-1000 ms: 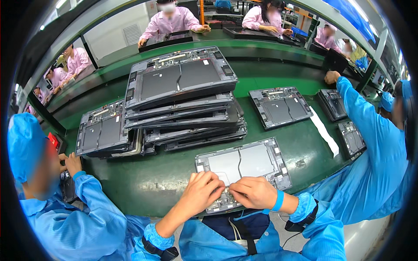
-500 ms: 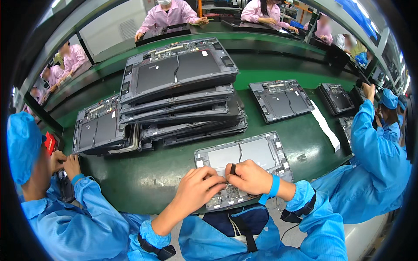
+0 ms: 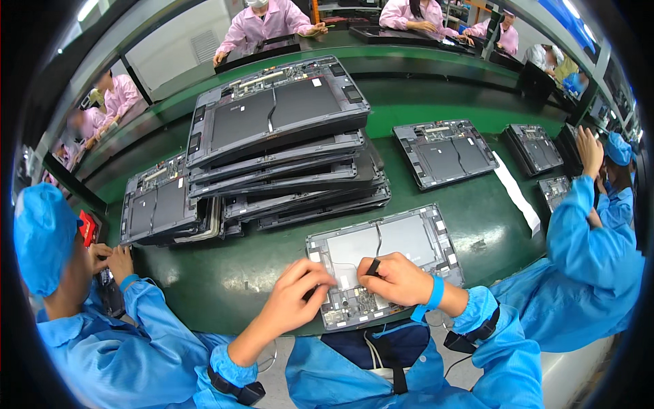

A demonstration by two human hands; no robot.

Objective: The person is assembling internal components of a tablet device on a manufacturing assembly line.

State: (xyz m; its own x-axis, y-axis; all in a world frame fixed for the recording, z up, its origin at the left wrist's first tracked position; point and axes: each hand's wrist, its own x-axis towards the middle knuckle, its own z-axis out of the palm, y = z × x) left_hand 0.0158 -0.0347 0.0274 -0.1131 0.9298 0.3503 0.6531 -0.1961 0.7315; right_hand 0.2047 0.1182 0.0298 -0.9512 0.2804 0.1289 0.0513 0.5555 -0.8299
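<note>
Right hand (image 3: 398, 281) has fingers pinched tight on a small black piece (image 3: 373, 266) over the opened device (image 3: 405, 238), which lies by the green bench (image 3: 211, 286)'s near edge, left hand (image 3: 293, 296) half curled at its left side, can't tell if it's gripping anything

Electronics assembly workshop: a green table (image 3: 225, 286) carries an opened device (image 3: 407, 240) with exposed circuitry at five o'clock and a stack of similar ones (image 3: 279, 116) at eleven; workers in blue smocks (image 3: 102, 320) flank it at eight and three, with others in pink (image 3: 262, 26) beyond, eleven to one.
</note>
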